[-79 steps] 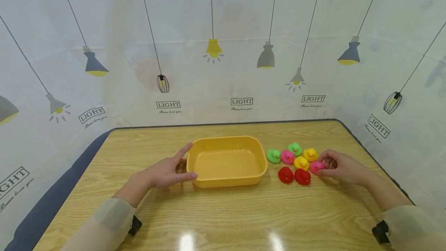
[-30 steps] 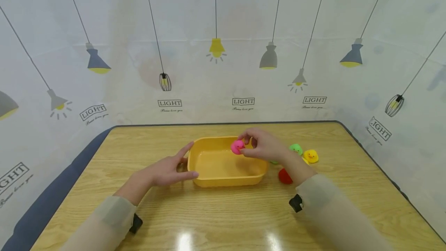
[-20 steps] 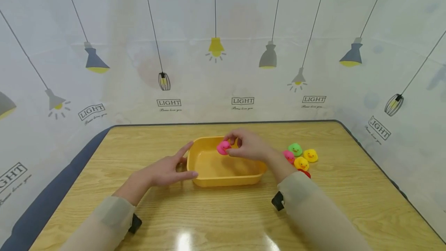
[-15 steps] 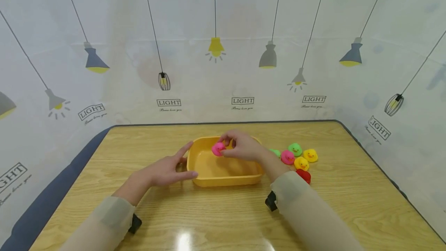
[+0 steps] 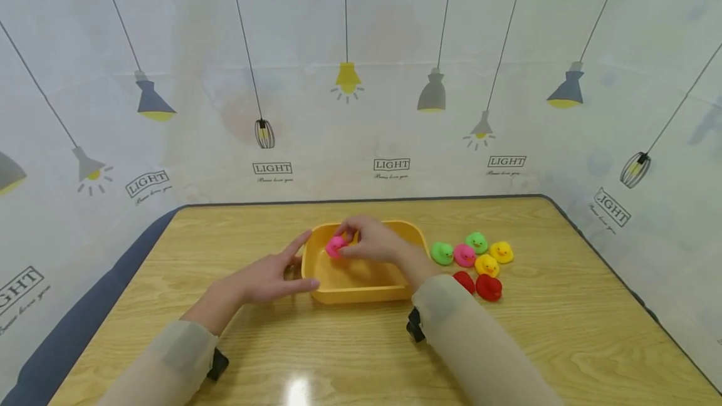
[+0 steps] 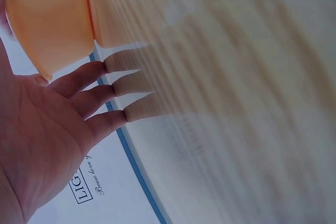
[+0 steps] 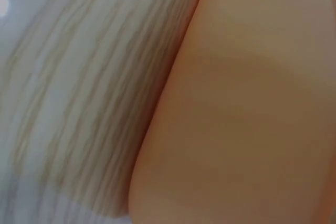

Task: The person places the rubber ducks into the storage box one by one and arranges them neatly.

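Observation:
In the head view my right hand [image 5: 375, 242] pinches a pink rubber duck [image 5: 335, 247] between thumb and fingers. The duck hangs inside the left end of a yellow plastic basin [image 5: 361, 295]. My left hand [image 5: 271, 276] lies at the basin's left end, index finger along the far corner of the rim and thumb over the near one. From the left wrist, the other fingers of that hand [image 6: 50, 135] stretch down to the tabletop beside the basin wall [image 6: 52, 19]. The right wrist view holds only the basin's outer wall [image 7: 236, 119] and wood; the right hand is out of it.
Right of the basin lie green ducks [image 5: 442, 254], another pink duck [image 5: 465, 255], yellow ducks [image 5: 487, 265] and red ducks [image 5: 489, 287], grouped closely. My right forearm partly covers one red duck. A lamp-print curtain [image 5: 361, 143] stands behind the wooden table [image 5: 254, 356].
My right hand took the pink duck from the right edge of the group, carried it left over the basin, and lowered it toward the left end. The left hand stays at the rim.

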Demonstrator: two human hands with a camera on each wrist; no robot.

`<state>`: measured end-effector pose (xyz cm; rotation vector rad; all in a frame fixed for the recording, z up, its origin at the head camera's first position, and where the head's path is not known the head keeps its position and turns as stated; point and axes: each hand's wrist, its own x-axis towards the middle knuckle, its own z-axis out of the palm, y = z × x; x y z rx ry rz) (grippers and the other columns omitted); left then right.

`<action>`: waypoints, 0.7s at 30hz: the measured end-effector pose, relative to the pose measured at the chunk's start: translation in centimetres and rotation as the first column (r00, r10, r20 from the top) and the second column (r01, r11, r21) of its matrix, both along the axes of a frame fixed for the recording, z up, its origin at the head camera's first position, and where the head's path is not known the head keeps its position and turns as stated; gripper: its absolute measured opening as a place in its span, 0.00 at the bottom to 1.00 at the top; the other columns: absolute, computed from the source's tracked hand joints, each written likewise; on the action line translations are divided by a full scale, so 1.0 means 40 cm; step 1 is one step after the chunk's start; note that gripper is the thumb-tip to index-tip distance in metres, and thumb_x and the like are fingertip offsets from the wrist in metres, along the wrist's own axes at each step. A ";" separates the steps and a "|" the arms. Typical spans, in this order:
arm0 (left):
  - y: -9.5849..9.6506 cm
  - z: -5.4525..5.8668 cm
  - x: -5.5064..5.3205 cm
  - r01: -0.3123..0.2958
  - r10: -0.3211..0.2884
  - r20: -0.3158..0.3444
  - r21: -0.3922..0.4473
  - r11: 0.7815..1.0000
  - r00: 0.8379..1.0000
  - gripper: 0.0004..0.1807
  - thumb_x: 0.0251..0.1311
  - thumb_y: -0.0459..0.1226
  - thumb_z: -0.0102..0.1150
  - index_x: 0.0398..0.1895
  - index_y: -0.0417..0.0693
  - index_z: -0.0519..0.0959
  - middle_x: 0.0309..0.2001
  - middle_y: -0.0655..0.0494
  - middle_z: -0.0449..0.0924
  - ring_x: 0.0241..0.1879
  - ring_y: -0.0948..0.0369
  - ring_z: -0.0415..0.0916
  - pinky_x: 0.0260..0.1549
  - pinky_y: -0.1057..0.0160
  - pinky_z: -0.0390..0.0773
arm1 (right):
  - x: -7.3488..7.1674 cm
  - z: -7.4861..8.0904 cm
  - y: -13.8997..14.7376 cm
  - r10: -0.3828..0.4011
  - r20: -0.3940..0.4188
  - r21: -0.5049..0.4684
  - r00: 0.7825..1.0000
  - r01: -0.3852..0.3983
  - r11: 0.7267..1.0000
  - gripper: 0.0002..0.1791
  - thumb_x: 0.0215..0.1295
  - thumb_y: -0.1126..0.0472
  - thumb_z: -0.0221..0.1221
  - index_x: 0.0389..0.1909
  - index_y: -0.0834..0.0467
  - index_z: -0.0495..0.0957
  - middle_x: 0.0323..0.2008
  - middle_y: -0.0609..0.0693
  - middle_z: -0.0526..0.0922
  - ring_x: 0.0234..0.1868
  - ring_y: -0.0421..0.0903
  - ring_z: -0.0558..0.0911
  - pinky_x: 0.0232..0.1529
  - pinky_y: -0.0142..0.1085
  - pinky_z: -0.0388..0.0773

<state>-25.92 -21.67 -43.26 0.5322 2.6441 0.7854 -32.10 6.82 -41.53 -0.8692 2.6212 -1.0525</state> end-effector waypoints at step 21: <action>0.002 -0.002 0.000 -0.007 0.007 0.000 -0.006 1.000 1.000 0.60 0.68 0.75 0.58 0.91 0.77 0.35 0.78 0.46 0.76 0.79 0.37 0.70 0.78 0.27 0.63 | -0.006 -0.061 -0.044 -0.033 0.145 0.042 0.989 0.027 0.999 0.15 0.72 0.54 0.74 0.54 0.46 0.82 0.39 0.48 0.81 0.42 0.46 0.79 0.47 0.37 0.78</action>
